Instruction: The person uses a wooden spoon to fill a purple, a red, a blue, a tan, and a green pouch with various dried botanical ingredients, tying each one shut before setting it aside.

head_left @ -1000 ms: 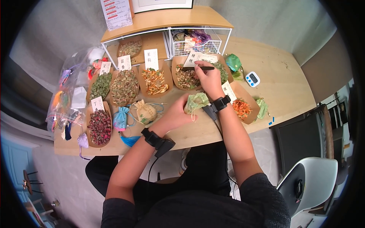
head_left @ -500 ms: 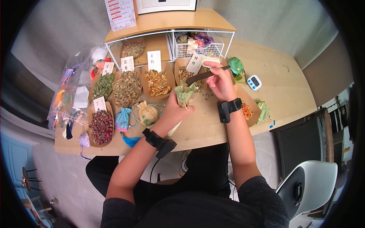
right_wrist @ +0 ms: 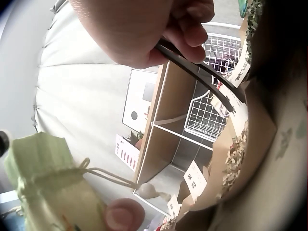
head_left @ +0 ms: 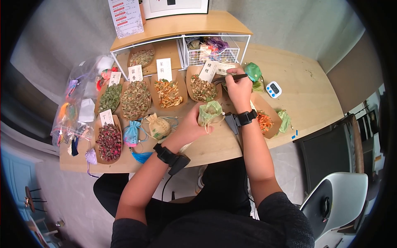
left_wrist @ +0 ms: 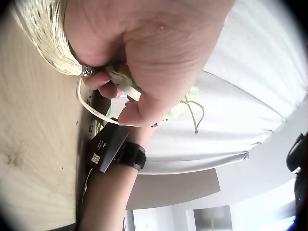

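Observation:
My left hand (head_left: 193, 126) holds a light green drawstring pouch (head_left: 211, 112), its mouth open and facing up. In the left wrist view, a cream tassel (left_wrist: 50, 36) hangs from its cord beside the palm. My right hand (head_left: 240, 94) grips dark tongs (right_wrist: 195, 74), whose two prongs stand slightly apart in the right wrist view. Their tips are over the right side of a brown paper tray of chopped dried herbs (head_left: 202, 90), by its label card (head_left: 207, 71). Another tray, with green leaves, lies partly hidden behind the right hand.
More paper trays hold dried herbs, including dark red rosebuds (head_left: 109, 142) and orange shreds (head_left: 264, 122). Finished-looking pouches, one beige (head_left: 158, 126) and one blue (head_left: 132, 133), lie left of the left hand. A wooden shelf (head_left: 186, 25) with a wire basket (head_left: 213, 53) stands behind; a timer (head_left: 273, 89) sits right.
The tongs went from the trays to the pouch's mouth half a second ago, and are now back over the trays. The pouch moved left toward them, then slightly right again.

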### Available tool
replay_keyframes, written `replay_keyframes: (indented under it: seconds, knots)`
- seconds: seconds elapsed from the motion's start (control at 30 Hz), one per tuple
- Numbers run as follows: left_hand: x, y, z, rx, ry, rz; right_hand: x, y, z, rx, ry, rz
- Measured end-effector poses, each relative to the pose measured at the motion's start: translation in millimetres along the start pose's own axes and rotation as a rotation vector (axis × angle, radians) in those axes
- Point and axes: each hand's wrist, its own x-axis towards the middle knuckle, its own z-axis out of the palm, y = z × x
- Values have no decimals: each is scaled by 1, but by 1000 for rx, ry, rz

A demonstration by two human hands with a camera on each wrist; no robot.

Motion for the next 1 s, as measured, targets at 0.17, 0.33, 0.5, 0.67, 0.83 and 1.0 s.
replay_keyframes:
  seconds: [0.17,0.33,0.5,0.67,0.83,1.0]
  knots:
    - [0,1,1,9,-70,2,-2,-5,2,-43,-45,-28]
    - [1,-7,1,-22,-80,18,-3,-3,5,-57,-84,-33]
    - [0,-4,-1,-34,-102,-36,0,2,4,57,-89,24]
    - [0,-1,0,-2,-50,31,6,-2,-5,322,-102,170]
    - [0,0,1,-33,-62,13,2,8,9,136,-70,45]
    - [-1,1,0,-35,-77,-5,-4,4,10,22,-132,-7]
